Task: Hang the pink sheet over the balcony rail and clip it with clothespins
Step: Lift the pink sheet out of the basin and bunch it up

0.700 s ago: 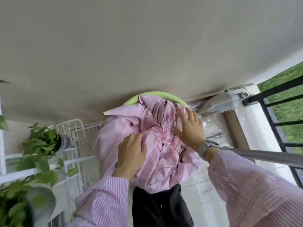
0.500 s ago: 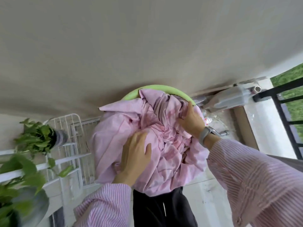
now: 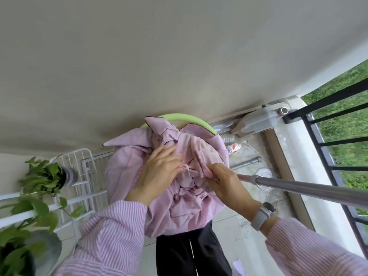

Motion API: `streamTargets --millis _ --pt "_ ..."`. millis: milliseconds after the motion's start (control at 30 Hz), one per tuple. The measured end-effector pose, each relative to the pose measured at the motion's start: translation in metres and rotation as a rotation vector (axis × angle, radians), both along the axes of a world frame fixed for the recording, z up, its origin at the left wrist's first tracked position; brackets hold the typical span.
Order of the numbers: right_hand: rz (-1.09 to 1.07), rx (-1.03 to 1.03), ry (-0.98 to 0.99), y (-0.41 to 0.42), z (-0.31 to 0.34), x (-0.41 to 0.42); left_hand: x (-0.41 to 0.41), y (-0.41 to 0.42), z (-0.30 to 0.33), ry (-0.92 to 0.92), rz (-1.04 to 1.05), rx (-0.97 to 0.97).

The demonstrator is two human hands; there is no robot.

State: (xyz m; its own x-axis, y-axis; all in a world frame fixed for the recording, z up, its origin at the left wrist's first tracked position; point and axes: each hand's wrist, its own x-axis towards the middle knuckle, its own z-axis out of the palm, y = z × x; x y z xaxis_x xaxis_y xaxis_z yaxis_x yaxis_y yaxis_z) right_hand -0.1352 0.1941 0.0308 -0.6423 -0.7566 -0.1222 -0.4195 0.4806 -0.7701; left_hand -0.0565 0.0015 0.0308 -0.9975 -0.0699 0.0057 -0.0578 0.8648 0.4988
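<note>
Our crumpled, soft pink sheet (image 3: pixel 179 206) at frame centre, heaped in a smooth green basin (image 3: pixel 191 118); left hand (image 3: pixel 159 172) flat on it, right hand (image 3: pixel 225 186) pinching a fold.

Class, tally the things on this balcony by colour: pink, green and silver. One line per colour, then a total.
Pink: 1, the pink sheet
Green: 2, the green basin and the leafy plant
Silver: 1, the metal pole
Total: 4

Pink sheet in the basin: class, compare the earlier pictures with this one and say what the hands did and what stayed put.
The left hand slid up and across the pink sheet toward its middle, fingers now spread flat. The right hand drew back from the far rim of the green basin toward the body and now pinches a fold. The sheet stays bundled in the basin; none is on the metal rail.
</note>
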Motion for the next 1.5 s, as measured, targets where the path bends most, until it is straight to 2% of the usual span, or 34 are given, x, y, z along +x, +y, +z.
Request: streamTargets --millis 100,133,267,367,467,533,667,700,867,967,1033,1100,1133,1233,1333,1400,1500 --pt "0.029 0.028 -0.08 0.005 0.004 0.005 0.022 0.005 0.006 -0.037 0.096 0.065" --pt "-0.029 0.022 -0.126 0.001 0.003 0.006 0.028 0.006 0.008 -0.041 0.128 0.065" --pt "-0.422 0.03 -0.533 -0.033 -0.006 0.005 0.048 0.013 0.013 0.018 0.115 0.016" --pt "-0.421 0.168 -0.566 -0.048 -0.008 0.006 0.061 0.01 0.011 -0.006 0.13 0.03" --pt "-0.397 0.216 -0.55 -0.047 -0.006 0.008 0.074 0.002 0.012 -0.069 0.142 0.082" --pt "-0.362 0.232 -0.408 -0.049 0.001 0.012 0.079 0.0 0.015 -0.145 0.208 0.209" --pt "-0.356 0.176 -0.267 -0.051 0.017 0.028 0.073 -0.001 0.021 -0.384 0.581 0.792" --pt "-0.354 0.141 -0.262 -0.053 0.021 0.031 0.068 0.0 0.021 -0.412 0.614 0.847" --pt "-0.354 -0.002 -0.379 -0.056 0.031 0.041 0.051 0.009 0.015 -0.436 0.54 0.608" --pt "-0.328 -0.001 -0.429 -0.049 0.031 0.046 0.051 0.014 0.015 -0.316 0.526 0.462" --pt "-0.341 -0.031 -0.336 -0.044 0.031 0.047 0.052 0.021 0.021 -0.215 0.531 0.338" --pt "-0.419 0.027 -0.26 -0.041 0.026 0.045 0.051 0.028 0.032 -0.119 0.551 0.329" --pt "-0.48 0.078 -0.307 -0.041 0.023 0.043 0.051 0.031 0.037 -0.07 0.541 0.336" --pt "-0.582 0.088 -0.683 -0.05 0.023 0.038 0.055 0.031 0.041 0.024 0.493 0.339" --pt "-0.531 0.028 -0.888 -0.061 0.027 0.034 0.064 0.026 0.041 0.091 0.541 0.357" --pt "-0.422 0.056 -0.868 -0.07 0.031 0.032 0.071 0.024 0.042 0.103 0.588 0.398" --pt "-0.324 0.1 -0.664 -0.082 0.031 0.033 0.081 0.022 0.041 0.075 0.591 0.442"
